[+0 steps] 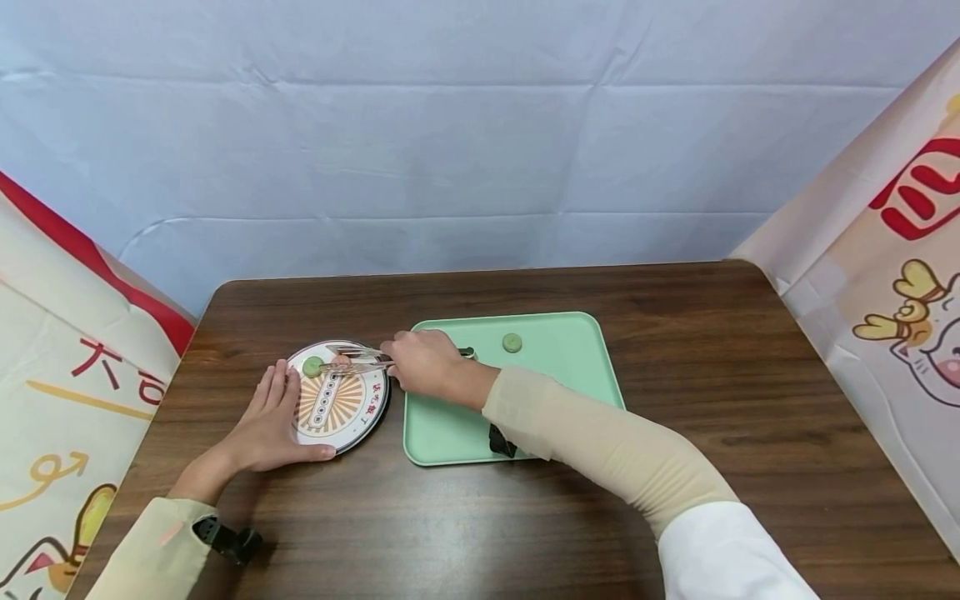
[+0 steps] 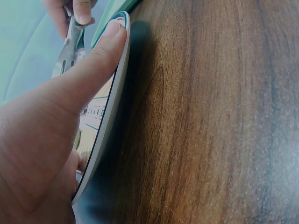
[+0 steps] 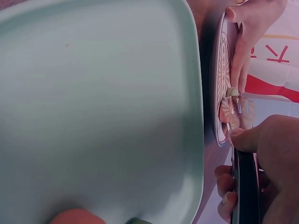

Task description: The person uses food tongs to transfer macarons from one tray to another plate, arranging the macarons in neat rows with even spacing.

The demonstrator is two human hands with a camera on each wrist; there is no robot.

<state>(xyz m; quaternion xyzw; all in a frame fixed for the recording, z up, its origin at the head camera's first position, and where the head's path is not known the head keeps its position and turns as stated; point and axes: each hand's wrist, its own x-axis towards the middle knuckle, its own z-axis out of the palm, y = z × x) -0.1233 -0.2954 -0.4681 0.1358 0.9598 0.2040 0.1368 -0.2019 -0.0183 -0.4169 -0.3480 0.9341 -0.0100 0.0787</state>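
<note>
My right hand [image 1: 423, 362] grips metal tongs [image 3: 246, 191] with a dark handle, their tips low over the round white plate [image 1: 366, 412] with a printed sunburst. An orange-pink slice [image 3: 226, 112] lies at the tong tips, beside a green cucumber-like slice [image 1: 312, 367] near the plate's far left rim. My left hand [image 1: 266, 425] is spread along the plate's left side, its fingers straight at the rim. In the left wrist view its thumb [image 2: 100, 58] rests along the near rim.
Right of the plate, a mint-green tray [image 1: 435, 429] lies under my right forearm. It bears a pale green slice [image 1: 512, 342] and a red-orange round piece [image 3: 77, 217]. The brown wooden table [image 1: 697, 375] reaches back to a pale cloth backdrop [image 1: 450, 150], with printed cloths at both sides.
</note>
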